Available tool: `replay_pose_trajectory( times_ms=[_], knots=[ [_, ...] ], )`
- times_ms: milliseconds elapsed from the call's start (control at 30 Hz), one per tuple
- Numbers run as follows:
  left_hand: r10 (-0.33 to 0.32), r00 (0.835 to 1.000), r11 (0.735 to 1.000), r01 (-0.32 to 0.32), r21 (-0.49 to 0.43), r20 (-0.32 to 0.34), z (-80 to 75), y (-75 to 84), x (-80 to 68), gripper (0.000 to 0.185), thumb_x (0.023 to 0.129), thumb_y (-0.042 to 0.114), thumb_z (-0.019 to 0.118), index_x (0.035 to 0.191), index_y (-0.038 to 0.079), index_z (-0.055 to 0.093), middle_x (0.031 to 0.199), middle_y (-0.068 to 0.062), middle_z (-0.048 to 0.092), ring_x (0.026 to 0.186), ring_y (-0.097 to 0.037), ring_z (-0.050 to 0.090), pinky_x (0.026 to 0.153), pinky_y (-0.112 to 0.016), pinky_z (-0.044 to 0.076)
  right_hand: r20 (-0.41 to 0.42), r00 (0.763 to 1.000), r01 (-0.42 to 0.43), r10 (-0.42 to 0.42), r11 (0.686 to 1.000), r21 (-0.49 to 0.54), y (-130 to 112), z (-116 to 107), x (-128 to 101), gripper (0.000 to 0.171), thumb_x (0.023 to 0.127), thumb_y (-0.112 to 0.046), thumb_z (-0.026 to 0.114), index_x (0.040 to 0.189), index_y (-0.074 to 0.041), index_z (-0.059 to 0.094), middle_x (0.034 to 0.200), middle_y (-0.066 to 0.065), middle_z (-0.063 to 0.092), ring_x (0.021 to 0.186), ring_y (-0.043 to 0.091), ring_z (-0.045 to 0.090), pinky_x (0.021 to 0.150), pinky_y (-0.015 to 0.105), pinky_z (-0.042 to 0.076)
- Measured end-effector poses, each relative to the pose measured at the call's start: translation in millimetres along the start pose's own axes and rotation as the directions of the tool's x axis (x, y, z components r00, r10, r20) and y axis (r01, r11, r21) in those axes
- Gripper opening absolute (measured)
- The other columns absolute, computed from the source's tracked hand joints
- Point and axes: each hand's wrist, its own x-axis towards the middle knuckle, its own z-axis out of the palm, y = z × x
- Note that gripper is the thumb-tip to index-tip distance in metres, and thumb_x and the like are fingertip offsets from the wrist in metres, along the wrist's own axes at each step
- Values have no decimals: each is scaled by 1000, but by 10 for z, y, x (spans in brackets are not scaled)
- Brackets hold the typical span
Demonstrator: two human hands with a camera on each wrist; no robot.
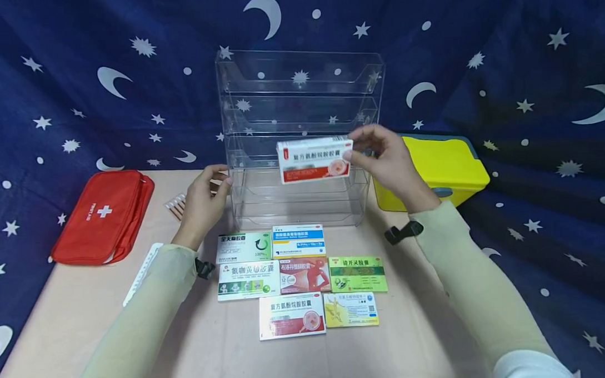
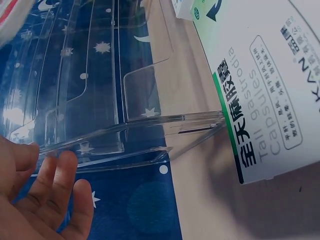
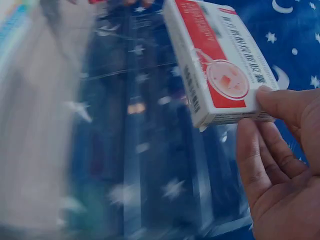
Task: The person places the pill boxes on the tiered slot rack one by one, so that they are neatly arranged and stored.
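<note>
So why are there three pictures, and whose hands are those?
They are one person's hands, filmed by three cameras: one on the head looking down, one on each wrist. The right hand pinches a red-and-white medicine box in front of a clear plastic rack; the right wrist picture shows that box close up. The left hand rests against the rack's side. More medicine boxes lie on the table, with a red first-aid pouch and a yellow case.
</note>
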Motion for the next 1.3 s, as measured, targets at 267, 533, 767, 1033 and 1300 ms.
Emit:
replay_pose_trajectory(
  times_ms=[267,533,767,1033,1300],
  knots=[
    [-7,1000,1000,7,1,22,-36,-12,7,34,105,21,59,138,9,57,115,-9,65,91,-26,66,80,-42,54,-110,989,106,-98,992,70,-828,171,905,29,92,-7,75,119,-13,67,121,5,65,106,21,64,86,28,55],
    [4,1000,1000,-4,22,12,-36,-25,24,34,105,20,58,137,9,57,114,-9,66,91,-28,66,78,-43,53,-202,970,145,-133,988,47,-1176,345,1372,28,96,-9,71,122,-15,65,121,1,62,107,16,62,83,30,51],
    [-1,1000,1000,1,29,18,-27,-55,28,34,106,22,58,138,10,57,114,-10,66,91,-28,66,77,-42,54,-154,985,82,-81,997,-3,-1053,505,1638,29,95,-12,73,122,-19,66,123,-1,62,109,13,62,91,25,52],
    [-9,999,999,8,31,32,11,-27,29,36,106,22,58,139,10,56,115,-10,66,91,-28,66,76,-42,54,-112,993,36,-44,997,-67,-920,557,1611,26,96,-13,71,122,-19,68,122,-1,64,106,12,64,86,27,53],
    [-15,999,999,13,45,46,32,-23,22,37,106,25,56,140,11,55,116,-9,65,93,-29,64,74,-42,53,-105,994,13,-24,995,-101,-829,545,1570,24,97,-15,71,121,-19,68,121,-2,64,106,12,64,83,29,53]
  ],
)
